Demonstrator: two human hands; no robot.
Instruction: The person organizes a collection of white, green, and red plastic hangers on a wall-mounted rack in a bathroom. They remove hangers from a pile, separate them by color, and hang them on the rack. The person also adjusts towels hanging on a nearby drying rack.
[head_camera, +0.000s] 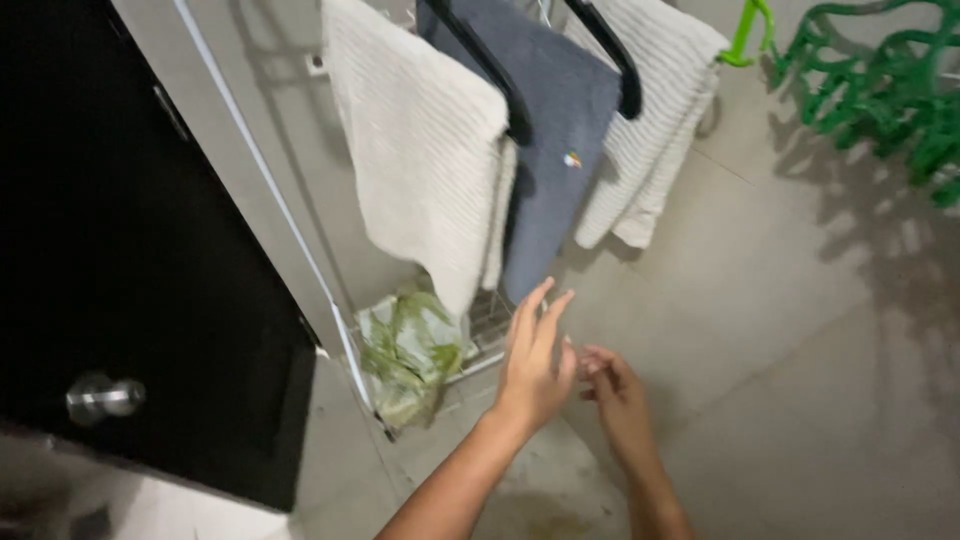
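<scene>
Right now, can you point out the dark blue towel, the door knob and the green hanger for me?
dark blue towel (560, 150), head view, middle of its hanging front.
door knob (100, 398), head view, its round metal end.
green hanger (880, 90), head view, its plastic lattice.

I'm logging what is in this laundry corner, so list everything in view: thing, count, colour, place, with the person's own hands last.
towels: two, cream, ribbed, hung on the rack left and right
towel: one, dark grey-blue, hung between the cream ones
rack bars: two, black, under the towels
wire shelf: one, pale metal, below the towels
bag: one, white and green leaf print, at the shelf's left
door: one, black, left
door knob: one, silver, on the door
peg hanger: one, green, top right
floor: grey tiles
left hand: open, fingers up, beside the right
right hand: fingers curled, holding nothing visible
</scene>
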